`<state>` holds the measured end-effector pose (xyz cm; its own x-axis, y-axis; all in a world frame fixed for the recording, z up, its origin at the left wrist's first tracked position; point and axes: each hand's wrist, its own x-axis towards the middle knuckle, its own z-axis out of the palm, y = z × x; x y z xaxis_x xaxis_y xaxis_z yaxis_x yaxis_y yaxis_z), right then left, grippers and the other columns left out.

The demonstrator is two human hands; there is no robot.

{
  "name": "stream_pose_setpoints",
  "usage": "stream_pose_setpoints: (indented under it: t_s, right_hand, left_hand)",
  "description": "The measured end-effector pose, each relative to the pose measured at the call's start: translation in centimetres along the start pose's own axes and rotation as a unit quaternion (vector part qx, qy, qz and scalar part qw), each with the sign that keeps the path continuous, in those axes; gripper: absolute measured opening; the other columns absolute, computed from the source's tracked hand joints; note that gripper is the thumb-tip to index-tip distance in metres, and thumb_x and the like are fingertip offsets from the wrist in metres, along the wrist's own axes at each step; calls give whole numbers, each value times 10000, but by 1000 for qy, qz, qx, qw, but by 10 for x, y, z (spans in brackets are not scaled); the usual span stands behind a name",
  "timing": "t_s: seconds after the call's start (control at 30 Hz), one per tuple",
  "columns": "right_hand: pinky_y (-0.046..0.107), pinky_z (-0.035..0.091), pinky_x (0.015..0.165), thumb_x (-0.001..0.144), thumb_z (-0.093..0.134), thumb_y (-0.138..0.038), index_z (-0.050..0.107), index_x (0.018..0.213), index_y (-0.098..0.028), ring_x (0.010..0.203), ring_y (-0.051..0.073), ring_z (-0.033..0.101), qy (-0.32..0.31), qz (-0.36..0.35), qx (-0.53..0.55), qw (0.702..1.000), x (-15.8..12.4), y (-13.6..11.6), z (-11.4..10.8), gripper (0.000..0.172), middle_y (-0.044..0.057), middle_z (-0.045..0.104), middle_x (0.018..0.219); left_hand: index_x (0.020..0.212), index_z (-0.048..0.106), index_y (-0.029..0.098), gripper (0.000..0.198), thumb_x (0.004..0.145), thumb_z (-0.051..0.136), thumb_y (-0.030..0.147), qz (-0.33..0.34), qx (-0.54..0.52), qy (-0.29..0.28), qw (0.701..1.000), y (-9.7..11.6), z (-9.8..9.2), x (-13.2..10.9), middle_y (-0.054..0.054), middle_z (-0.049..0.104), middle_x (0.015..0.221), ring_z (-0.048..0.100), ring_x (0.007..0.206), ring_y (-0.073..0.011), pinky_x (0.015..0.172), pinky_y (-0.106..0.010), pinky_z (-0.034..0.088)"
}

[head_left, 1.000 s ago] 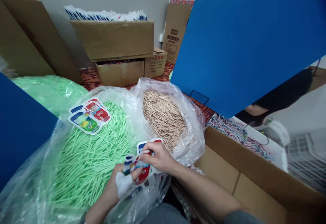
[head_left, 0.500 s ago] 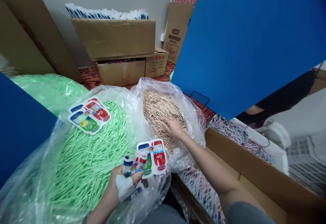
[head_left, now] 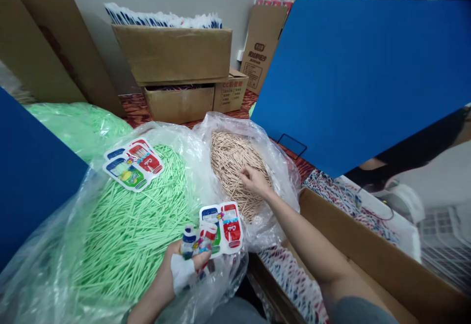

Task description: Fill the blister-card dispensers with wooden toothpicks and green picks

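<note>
My left hand (head_left: 184, 265), with white tape on it, grips printed candy pouches (head_left: 231, 228) shaped like blue, green and red drink containers, one reading "Cola". The nearest pouch curls over at its top edge. My right hand (head_left: 254, 180) is closed just above the thin tan sticks (head_left: 235, 152) in a clear plastic bag (head_left: 285, 162); what its fingers hold, if anything, I cannot make out. Under my left hand is a larger clear bag of light green sticks (head_left: 136, 240). More of the printed pouches (head_left: 134, 164) lie on top of those green sticks.
Cardboard boxes (head_left: 172, 54) stand by the wall, the upper one full of white and blue pouches. Blue panels (head_left: 353, 73) rise at right and left. An open carton (head_left: 368, 250) lies beside my right arm, next to a white tub (head_left: 412, 240). Another person's arm shows behind the right panel.
My right hand has lifted slightly from the tan sticks, its fingers now drawn together. My left hand keeps its hold on the pouches. The whole view has shifted a little.
</note>
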<state>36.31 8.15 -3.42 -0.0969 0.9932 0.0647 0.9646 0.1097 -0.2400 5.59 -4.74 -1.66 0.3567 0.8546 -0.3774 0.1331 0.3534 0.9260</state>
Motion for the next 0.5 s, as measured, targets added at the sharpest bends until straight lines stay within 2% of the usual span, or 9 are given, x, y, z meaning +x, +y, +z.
stream_pose_setpoints:
  t_s: [0.07, 0.2, 0.27, 0.37, 0.43, 0.5]
  right_hand:
    - [274, 411, 785, 874, 478, -297, 612, 1033, -168, 882, 189, 570, -16, -27, -15, 999, -4, -2, 3, 244, 79, 651, 979]
    - [379, 363, 939, 829, 569, -309, 562, 1183, -205, 1085, 260, 483, -65, -132, -136, 980, -9, -13, 7, 368, 119, 573, 1166]
    - [444, 321, 987, 871, 515, -261, 567, 1166, -207, 1087, 266, 478, -76, -169, -218, 958, -10, -18, 9, 304, 120, 578, 1130]
    - [488, 235, 1052, 899, 424, -140, 615, 1006, -182, 1048, 248, 497, -75, -203, -277, 936, -13, -19, 12, 223, 108, 605, 1032]
    - [473, 207, 1076, 901, 392, -108, 612, 973, -178, 1040, 237, 504, -75, -203, -280, 935, -17, -14, 11, 242, 105, 614, 1026]
    - [445, 205, 1080, 911, 371, -117, 600, 990, -183, 1075, 235, 502, -87, -148, -253, 952, -22, -6, 8, 250, 110, 623, 1058]
  left_hand:
    - [705, 636, 79, 377, 642, 723, 440, 3, 5, -9, 1000, -1, 1, 0, -53, 616, 613, 515, 564, -153, 546, -252, 409]
    - [712, 641, 79, 373, 679, 706, 445, 4, 4, -29, 1000, -8, 2, 1, -60, 623, 615, 521, 562, -154, 549, -257, 417]
    - [712, 639, 85, 355, 690, 707, 432, 17, -1, -37, 999, -12, 3, 2, -52, 618, 610, 516, 558, -148, 546, -251, 413]
    - [693, 624, 97, 330, 700, 708, 416, 41, -3, -47, 998, -15, 4, 2, -39, 607, 601, 503, 553, -138, 540, -239, 400]
    - [682, 616, 103, 327, 694, 714, 414, 43, -6, -47, 998, -15, 4, 1, -33, 599, 593, 494, 546, -135, 533, -234, 394]
    - [677, 612, 106, 322, 680, 724, 409, 37, -12, -40, 998, -14, 4, 0, -28, 590, 586, 484, 539, -132, 526, -232, 388]
